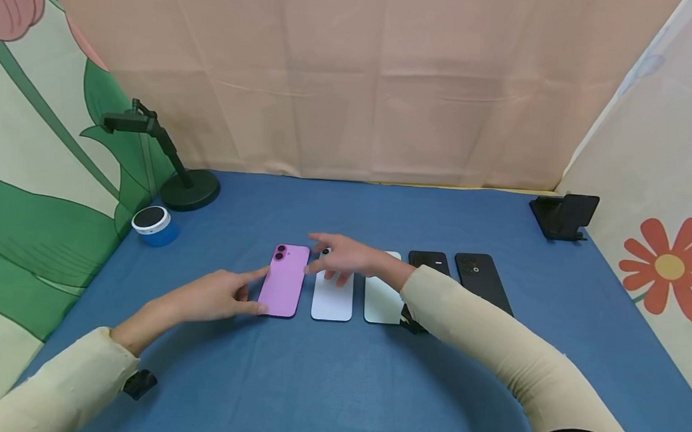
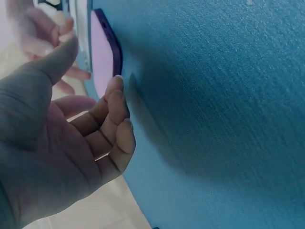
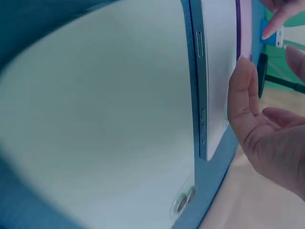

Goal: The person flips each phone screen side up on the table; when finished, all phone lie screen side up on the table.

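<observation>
A purple phone [image 1: 285,280] lies back up on the blue table, its camera lenses at the far left corner. At its left edge is my left hand [image 1: 220,294], the thumb by the near corner and the forefinger higher along the side. My right hand [image 1: 344,254] is over a pale lavender phone [image 1: 333,304], fingers spread and pointing toward the purple phone's right edge. Up close in the right wrist view, a pale green phone [image 3: 109,105] fills much of the picture, beside the lavender phone [image 3: 217,71]. Neither hand grips anything.
Two black phones [image 1: 481,278] continue the row on the right, one partly hidden by my right sleeve. A dark stand with an arm [image 1: 189,190] and a small blue-and-white round device [image 1: 155,226] stand back left. A black folding holder [image 1: 565,216] sits back right.
</observation>
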Demonstrator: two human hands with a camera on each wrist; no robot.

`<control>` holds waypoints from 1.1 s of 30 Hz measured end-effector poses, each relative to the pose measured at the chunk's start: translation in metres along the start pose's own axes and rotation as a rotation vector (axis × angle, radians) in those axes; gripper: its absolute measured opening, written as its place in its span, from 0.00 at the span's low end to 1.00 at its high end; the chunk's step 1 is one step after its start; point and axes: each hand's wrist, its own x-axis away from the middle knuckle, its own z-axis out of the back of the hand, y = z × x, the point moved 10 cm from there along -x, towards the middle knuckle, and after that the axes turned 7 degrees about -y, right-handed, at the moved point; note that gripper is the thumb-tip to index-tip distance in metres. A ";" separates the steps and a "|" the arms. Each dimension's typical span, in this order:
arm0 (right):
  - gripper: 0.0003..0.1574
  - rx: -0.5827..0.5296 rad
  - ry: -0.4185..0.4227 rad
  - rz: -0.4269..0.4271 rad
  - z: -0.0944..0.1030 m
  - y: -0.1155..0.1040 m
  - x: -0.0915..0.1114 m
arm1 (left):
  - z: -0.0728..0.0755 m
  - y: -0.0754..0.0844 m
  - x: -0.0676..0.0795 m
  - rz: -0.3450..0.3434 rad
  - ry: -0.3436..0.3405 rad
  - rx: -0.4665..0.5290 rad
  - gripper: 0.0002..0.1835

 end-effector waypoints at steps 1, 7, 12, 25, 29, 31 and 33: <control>0.54 0.000 0.007 -0.009 0.000 0.000 -0.003 | 0.000 0.000 0.000 0.005 -0.002 -0.015 0.49; 0.53 -0.002 0.040 -0.038 0.001 -0.003 -0.018 | -0.005 -0.001 -0.003 0.059 -0.030 -0.090 0.50; 0.53 0.016 0.054 -0.038 0.002 -0.008 -0.024 | -0.009 -0.005 -0.006 0.082 -0.028 -0.149 0.51; 0.53 -0.018 0.062 -0.114 0.005 -0.015 -0.034 | -0.009 -0.003 -0.013 0.035 0.018 -0.257 0.51; 0.53 -0.043 0.071 -0.143 0.006 -0.015 -0.037 | -0.008 -0.001 -0.013 0.013 0.020 -0.270 0.51; 0.53 -0.040 0.079 -0.153 0.007 -0.015 -0.037 | -0.007 0.000 -0.013 0.009 0.024 -0.274 0.50; 0.53 -0.034 0.087 -0.163 0.007 -0.016 -0.038 | -0.007 0.000 -0.014 0.007 0.026 -0.279 0.50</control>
